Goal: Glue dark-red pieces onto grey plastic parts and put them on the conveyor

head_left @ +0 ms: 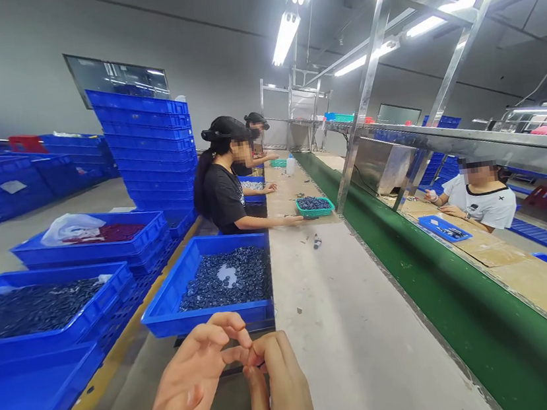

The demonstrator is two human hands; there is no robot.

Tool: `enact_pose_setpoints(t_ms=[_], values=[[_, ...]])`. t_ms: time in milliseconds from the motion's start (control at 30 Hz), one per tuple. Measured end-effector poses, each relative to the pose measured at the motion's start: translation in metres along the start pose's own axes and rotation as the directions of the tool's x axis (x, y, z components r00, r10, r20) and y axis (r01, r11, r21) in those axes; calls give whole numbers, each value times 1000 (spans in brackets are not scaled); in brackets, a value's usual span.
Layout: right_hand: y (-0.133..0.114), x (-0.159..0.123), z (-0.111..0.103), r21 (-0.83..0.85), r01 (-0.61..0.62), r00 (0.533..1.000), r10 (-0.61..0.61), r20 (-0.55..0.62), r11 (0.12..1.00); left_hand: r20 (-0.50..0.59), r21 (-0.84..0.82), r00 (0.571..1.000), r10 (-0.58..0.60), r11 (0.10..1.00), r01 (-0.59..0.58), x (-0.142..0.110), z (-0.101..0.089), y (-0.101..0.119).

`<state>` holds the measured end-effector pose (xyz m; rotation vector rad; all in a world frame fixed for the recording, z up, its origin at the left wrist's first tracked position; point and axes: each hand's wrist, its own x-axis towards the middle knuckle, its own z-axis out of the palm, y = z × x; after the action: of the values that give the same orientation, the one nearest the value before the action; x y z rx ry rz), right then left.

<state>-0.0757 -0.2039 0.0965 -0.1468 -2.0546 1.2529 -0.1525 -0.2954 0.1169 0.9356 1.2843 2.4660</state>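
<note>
While 2 bare hands are meeting fingertip to fingertip beside the tabletop's left edge, the right hand [283, 390] is pinching what is probably 1 small dark piece [261, 365], mostly hidden by the fingers. The left hand [180, 383] is holding its palm open, thumb apart, its bent fingers reaching to the right hand's tips. Just beyond the hands, a blue tray [212, 319] is sitting against the left edge of the pale tabletop [348, 329], holding many dark pieces [198, 284] around a bare whitish patch. Near the tabletop's far end, 1 small object [316, 241] is lying in front of a green basket [323, 212] of dark pieces. A person in black [224, 191] is reaching an arm towards that basket.
</note>
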Motion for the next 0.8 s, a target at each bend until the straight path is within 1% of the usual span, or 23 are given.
enact_pose_setpoints(t_ms=[100,167,233,300,333,367,433,467,500,567,633,700,767,800], values=[[-3,1,-3,-39,6,1000,-6,2,999,-12,-40,1000,-15,999,15,1,6,0],[-5,1,-7,-50,11,1000,-11,-13,999,-11,-96,999,-37,995,36,2,11,-1],[-7,0,-13,-40,7,998,-9,-55,999,-4,-196,997,-81,977,79,2,17,-4],[-10,-4,-23,-21,-3,993,1,-117,1000,15,-348,983,-182,921,176,1,25,-6],[-12,-8,-30,-16,-8,988,5,-153,1000,39,-437,963,-265,863,255,-1,30,-8],[-14,-12,-36,-20,-9,981,5,-192,1000,76,-527,932,-355,779,340,-2,35,-9],[-22,-23,-50,-62,-10,959,-8,-285,998,190,-674,837,-513,551,491,-7,47,-13],[-26,-29,-57,-98,-13,943,-21,-333,995,258,-721,786,-562,430,543,-11,54,-16],[-30,-36,-63,-140,-15,926,-39,-376,990,324,-751,744,-584,320,578,-15,61,-18],[-39,-50,-71,-236,-23,893,-86,-442,971,445,-765,683,-579,151,626,-26,76,-23],[-46,-64,-76,-331,-39,865,-134,-484,943,545,-744,633,-550,32,667,-40,89,-27],[-51,-76,-79,-414,-77,838,-167,-520,907,621,-708,584,-523,-53,705,-53,100,-30],[-55,-85,-81,-472,-121,816,-184,-549,873,667,-675,544,-509,-105,730,-64,107,-31],[-57,-89,-83,-493,-138,809,-190,-557,859,682,-663,532,-502,-116,740,-68,110,-32]])
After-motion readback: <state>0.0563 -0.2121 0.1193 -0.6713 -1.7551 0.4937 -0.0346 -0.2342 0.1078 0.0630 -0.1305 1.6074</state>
